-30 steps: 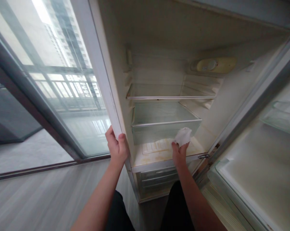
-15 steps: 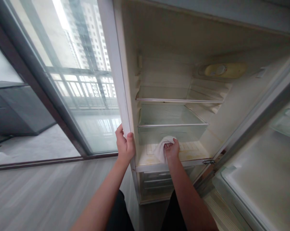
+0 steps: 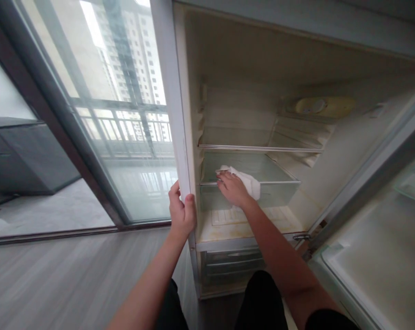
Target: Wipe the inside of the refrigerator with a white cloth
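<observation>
My left hand [image 3: 182, 211] is wrapped round the left front edge of an open refrigerator [image 3: 179, 114], thumb on the front side. A white cloth [image 3: 247, 182] lies under my right hand [image 3: 232, 188], which presses it at the front edge of the lower glass shelf [image 3: 251, 165]. The fingers of that hand are stretched over the cloth, and part of the cloth spreads out to the right of it. Below, the fridge's ribbed floor [image 3: 276, 222] has yellowish stains.
An upper glass shelf [image 3: 258, 147] crosses the compartment. The fridge door [image 3: 382, 238] stands open on the right. Beneath the compartment are drawers [image 3: 231, 268]. A sliding glass door [image 3: 135, 183] is on the left, above a grey wood-look floor [image 3: 73, 275].
My right hand has moved the cloth up from the fridge floor to the lower glass shelf, and its fingers have straightened. My left hand keeps its hold on the edge.
</observation>
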{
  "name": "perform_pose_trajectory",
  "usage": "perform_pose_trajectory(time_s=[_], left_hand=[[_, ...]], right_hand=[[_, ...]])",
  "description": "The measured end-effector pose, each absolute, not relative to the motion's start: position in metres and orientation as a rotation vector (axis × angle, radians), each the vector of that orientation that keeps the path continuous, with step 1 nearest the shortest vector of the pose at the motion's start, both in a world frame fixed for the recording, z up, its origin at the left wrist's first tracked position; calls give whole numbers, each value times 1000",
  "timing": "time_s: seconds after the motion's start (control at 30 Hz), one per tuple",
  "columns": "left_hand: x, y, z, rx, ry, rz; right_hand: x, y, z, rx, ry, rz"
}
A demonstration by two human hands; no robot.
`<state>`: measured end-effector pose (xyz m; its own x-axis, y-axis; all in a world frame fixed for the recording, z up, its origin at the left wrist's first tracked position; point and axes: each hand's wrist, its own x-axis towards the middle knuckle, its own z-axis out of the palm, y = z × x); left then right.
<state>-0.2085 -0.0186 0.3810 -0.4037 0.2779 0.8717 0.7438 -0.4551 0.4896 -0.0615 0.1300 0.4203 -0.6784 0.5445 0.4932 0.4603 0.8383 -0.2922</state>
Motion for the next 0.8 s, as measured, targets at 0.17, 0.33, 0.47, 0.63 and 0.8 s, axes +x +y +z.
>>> perform_pose_trajectory(time_s=[0.17,0.33,0.47,0.63,0.8], left_hand=[[-208,-20,382,-1475,-1375,-1927],[-208,-21,381,-1488,-1392,-1947],[-209,-20,378,-1474,-1375,-1954],[-210,-20,378,-1462,-1397,-1961],[-211,-22,376,-1459,-1409,-1973]], right_hand=[[-42,158,451,-687,-2483,302],[5,162,438,-1206,-2473,11],[-16,161,424,-1221,-2504,-65],[-110,166,428,-610,-2756,11],[-178,217,432,-614,-2626,193]])
